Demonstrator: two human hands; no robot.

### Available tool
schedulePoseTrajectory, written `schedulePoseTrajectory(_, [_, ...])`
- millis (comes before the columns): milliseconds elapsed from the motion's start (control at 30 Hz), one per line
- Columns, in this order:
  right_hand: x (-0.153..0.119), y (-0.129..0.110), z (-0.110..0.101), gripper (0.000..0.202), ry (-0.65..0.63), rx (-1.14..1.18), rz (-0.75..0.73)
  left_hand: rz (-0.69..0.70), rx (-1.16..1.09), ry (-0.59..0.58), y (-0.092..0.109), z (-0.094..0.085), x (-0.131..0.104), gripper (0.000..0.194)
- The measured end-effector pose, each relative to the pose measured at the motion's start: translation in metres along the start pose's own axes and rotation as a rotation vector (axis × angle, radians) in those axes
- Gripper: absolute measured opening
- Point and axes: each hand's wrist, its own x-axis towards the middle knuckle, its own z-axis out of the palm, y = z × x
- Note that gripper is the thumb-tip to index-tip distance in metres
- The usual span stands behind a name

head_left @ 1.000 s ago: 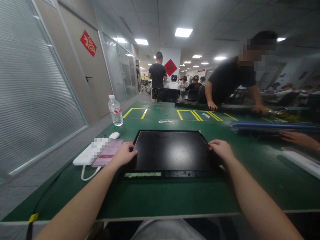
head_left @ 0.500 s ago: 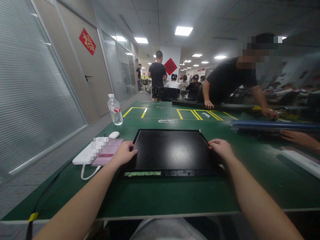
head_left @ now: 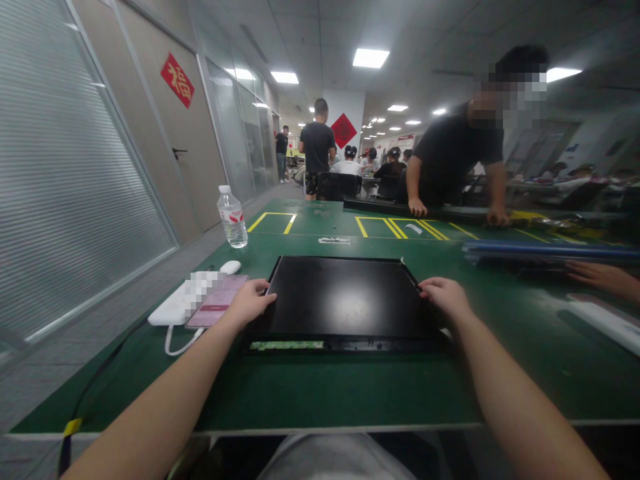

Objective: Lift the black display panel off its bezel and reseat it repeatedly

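A black LCD panel (head_left: 345, 297) lies face up on the green table in front of me, glare on its middle. It sits in a black frame (head_left: 400, 345), with a green circuit board strip (head_left: 287, 345) showing along the near edge. My left hand (head_left: 251, 300) grips the panel's left edge, thumb over the top. At the opposite edge, the fingers of my right hand (head_left: 444, 297) are closed on the panel. The fingertips beneath the edges are hidden.
Left of the panel are a phone (head_left: 220, 301), a white power bank (head_left: 173, 308), a white mouse (head_left: 230, 267) and a water bottle (head_left: 233, 219). A co-worker (head_left: 450, 153) leans over the far side. Another person's hand (head_left: 600, 275) is at right, near a blue bar (head_left: 550, 251).
Both my hands stay on the panel's edges, and it looks little changed. The co-worker's arm at the far side has drawn inward to the left. The view has shifted slightly.
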Motion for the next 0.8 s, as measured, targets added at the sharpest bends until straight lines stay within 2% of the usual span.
schedulePoseTrajectory(100, [-0.002, -0.002, 0.000, 0.023, 0.006, 0.001, 0.010, -0.090, -0.145, 0.099, 0.007, 0.001, -0.004, 0.020])
schedulePoseTrajectory(233, [-0.006, -0.007, -0.001, 0.023, 0.008, -0.015, 0.017, -0.245, -0.359, 0.073, 0.017, 0.002, -0.009, 0.036])
schedulePoseTrajectory(400, [-0.010, -0.011, -0.002, 0.024, 0.003, -0.034, 0.008, -0.222, -0.470, 0.111, 0.016, 0.003, -0.008, 0.023])
schedulePoseTrajectory(500, [-0.010, -0.010, -0.002, 0.023, 0.011, -0.022, 0.001, -0.237, -0.533, 0.083, 0.016, 0.003, -0.008, 0.020])
schedulePoseTrajectory(633, [-0.010, -0.010, -0.001, 0.024, 0.011, -0.027, 0.009, -0.302, -0.568, 0.030, 0.021, 0.004, -0.011, 0.032])
schedulePoseTrajectory(800, [-0.010, -0.011, -0.001, 0.023, 0.016, -0.025, -0.014, -0.296, -0.620, 0.079, 0.023, 0.009, -0.012, 0.053])
